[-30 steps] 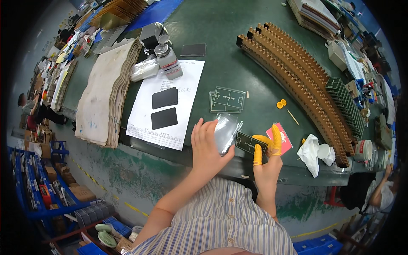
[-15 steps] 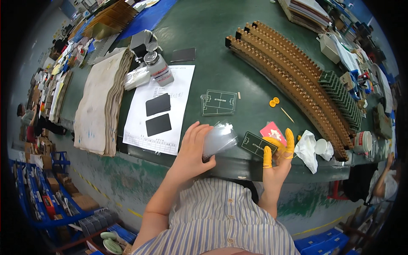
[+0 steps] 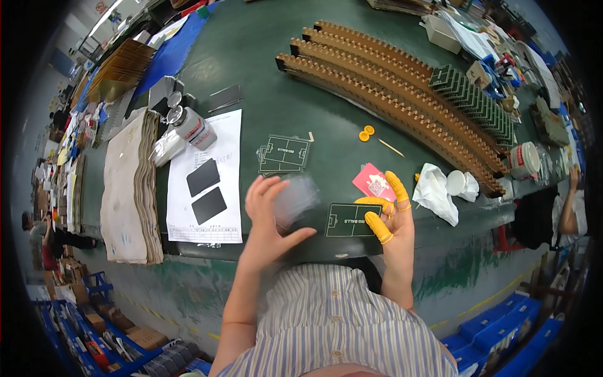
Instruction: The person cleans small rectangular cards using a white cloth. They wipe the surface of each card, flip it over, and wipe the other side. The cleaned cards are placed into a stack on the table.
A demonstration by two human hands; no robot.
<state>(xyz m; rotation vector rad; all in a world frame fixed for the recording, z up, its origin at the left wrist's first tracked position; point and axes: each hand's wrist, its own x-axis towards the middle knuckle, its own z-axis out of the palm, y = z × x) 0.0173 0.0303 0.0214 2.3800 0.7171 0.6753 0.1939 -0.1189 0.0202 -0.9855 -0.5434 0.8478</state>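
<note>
Green card [image 3: 347,220], thin, rectangular, long axis left-right, free end left, over near side of table [image 3: 342,151]; pinched by right hand [image 3: 397,231] in wrinkled yellow finger cots [image 3: 379,229]. Left hand [image 3: 266,220]: thumb spread, apparently touching blurred clear sleeves [image 3: 300,200].

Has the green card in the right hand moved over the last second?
Yes: the green card in the right hand has shifted toward the person and slightly right, judged against the pink card.
</note>
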